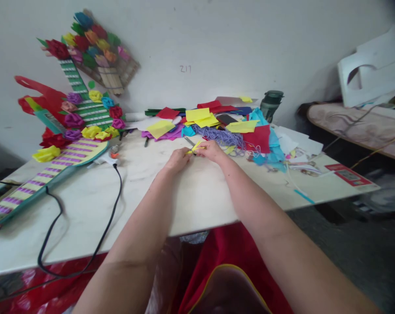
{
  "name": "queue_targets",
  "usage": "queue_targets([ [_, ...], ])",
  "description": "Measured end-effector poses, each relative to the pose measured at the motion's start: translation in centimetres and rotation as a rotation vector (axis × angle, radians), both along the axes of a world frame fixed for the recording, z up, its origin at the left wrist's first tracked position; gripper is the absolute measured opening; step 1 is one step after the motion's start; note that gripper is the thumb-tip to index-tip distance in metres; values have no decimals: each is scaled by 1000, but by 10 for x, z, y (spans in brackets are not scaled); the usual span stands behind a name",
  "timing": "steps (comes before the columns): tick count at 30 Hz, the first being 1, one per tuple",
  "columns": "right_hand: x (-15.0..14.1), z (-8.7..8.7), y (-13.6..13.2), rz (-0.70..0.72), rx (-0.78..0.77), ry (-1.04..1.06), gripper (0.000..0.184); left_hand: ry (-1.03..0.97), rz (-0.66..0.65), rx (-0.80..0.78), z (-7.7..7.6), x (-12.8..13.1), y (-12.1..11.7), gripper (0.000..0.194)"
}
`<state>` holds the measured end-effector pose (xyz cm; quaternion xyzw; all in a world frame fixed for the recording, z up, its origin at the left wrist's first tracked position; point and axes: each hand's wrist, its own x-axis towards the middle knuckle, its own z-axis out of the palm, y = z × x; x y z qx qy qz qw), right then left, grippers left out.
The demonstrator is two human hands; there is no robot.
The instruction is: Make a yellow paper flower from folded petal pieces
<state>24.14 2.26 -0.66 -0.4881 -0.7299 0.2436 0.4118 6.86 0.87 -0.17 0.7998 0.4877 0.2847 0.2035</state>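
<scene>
Over the middle of the white table (pixel 145 192), my left hand (pixel 178 160) and my right hand (pixel 213 151) meet around a small piece of yellow paper (pixel 195 148). Both hands have their fingers closed on it, one at each side. A thin grey blade-like tool (pixel 188 141) shows just behind the paper; whether it touches a hand I cannot tell. Beyond my hands lie yellow paper squares (pixel 197 115), a tangle of purple yarn (pixel 220 136) and a red paper sheet (pixel 256 138).
A hot glue gun (pixel 107 158) with a black cord (pixel 118 187) lies at left. Behind it stand a guitar-shaped craft piece (pixel 86 150) with paper flowers and a red bag (pixel 46 93). A dark green bottle (pixel 271 106) stands at the back right, near a blue strip (pixel 303 196).
</scene>
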Motion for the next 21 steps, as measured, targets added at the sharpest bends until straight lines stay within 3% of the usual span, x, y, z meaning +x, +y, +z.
queue_targets([
  [6,-6,4,-3,-154,60,-171,18,88,38,31,-2,2,4,21],
  [13,-8,7,-6,-234,48,-205,17,88,25,29,0,3,2,23],
  [21,-8,0,-1,-179,67,-139,16,44,78,3,1,6,2,21],
])
